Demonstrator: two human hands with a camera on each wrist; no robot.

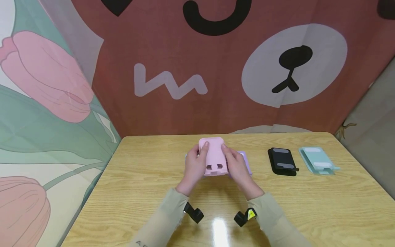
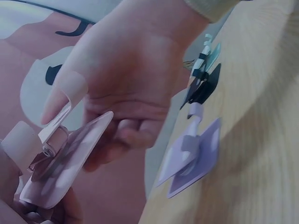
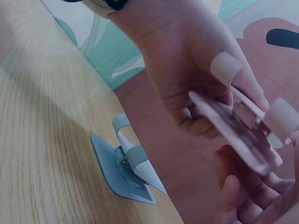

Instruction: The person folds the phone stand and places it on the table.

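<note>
Both hands hold a pink folding phone stand (image 1: 215,152) above the table. My left hand (image 1: 195,164) grips its left side and my right hand (image 1: 240,169) its right side, with both thumbs on the broad panel facing me. The wrist views show the stand edge-on, with curved lips on its upper panel, a hinge (image 2: 48,150) and a flat base (image 3: 233,135). Behind the right hand, a lavender phone stand (image 2: 212,149) sits on the table. A grey-blue phone stand (image 3: 110,163) stands by the left hand, mostly hidden in the head view.
To the right on the wooden table (image 1: 139,206) are a black phone stand (image 1: 283,161) and a mint phone stand (image 1: 318,160). A reddish-brown cloth with a printed bear (image 1: 222,68) hangs behind the table, and a flower-print cloth (image 1: 46,85) hangs at the left.
</note>
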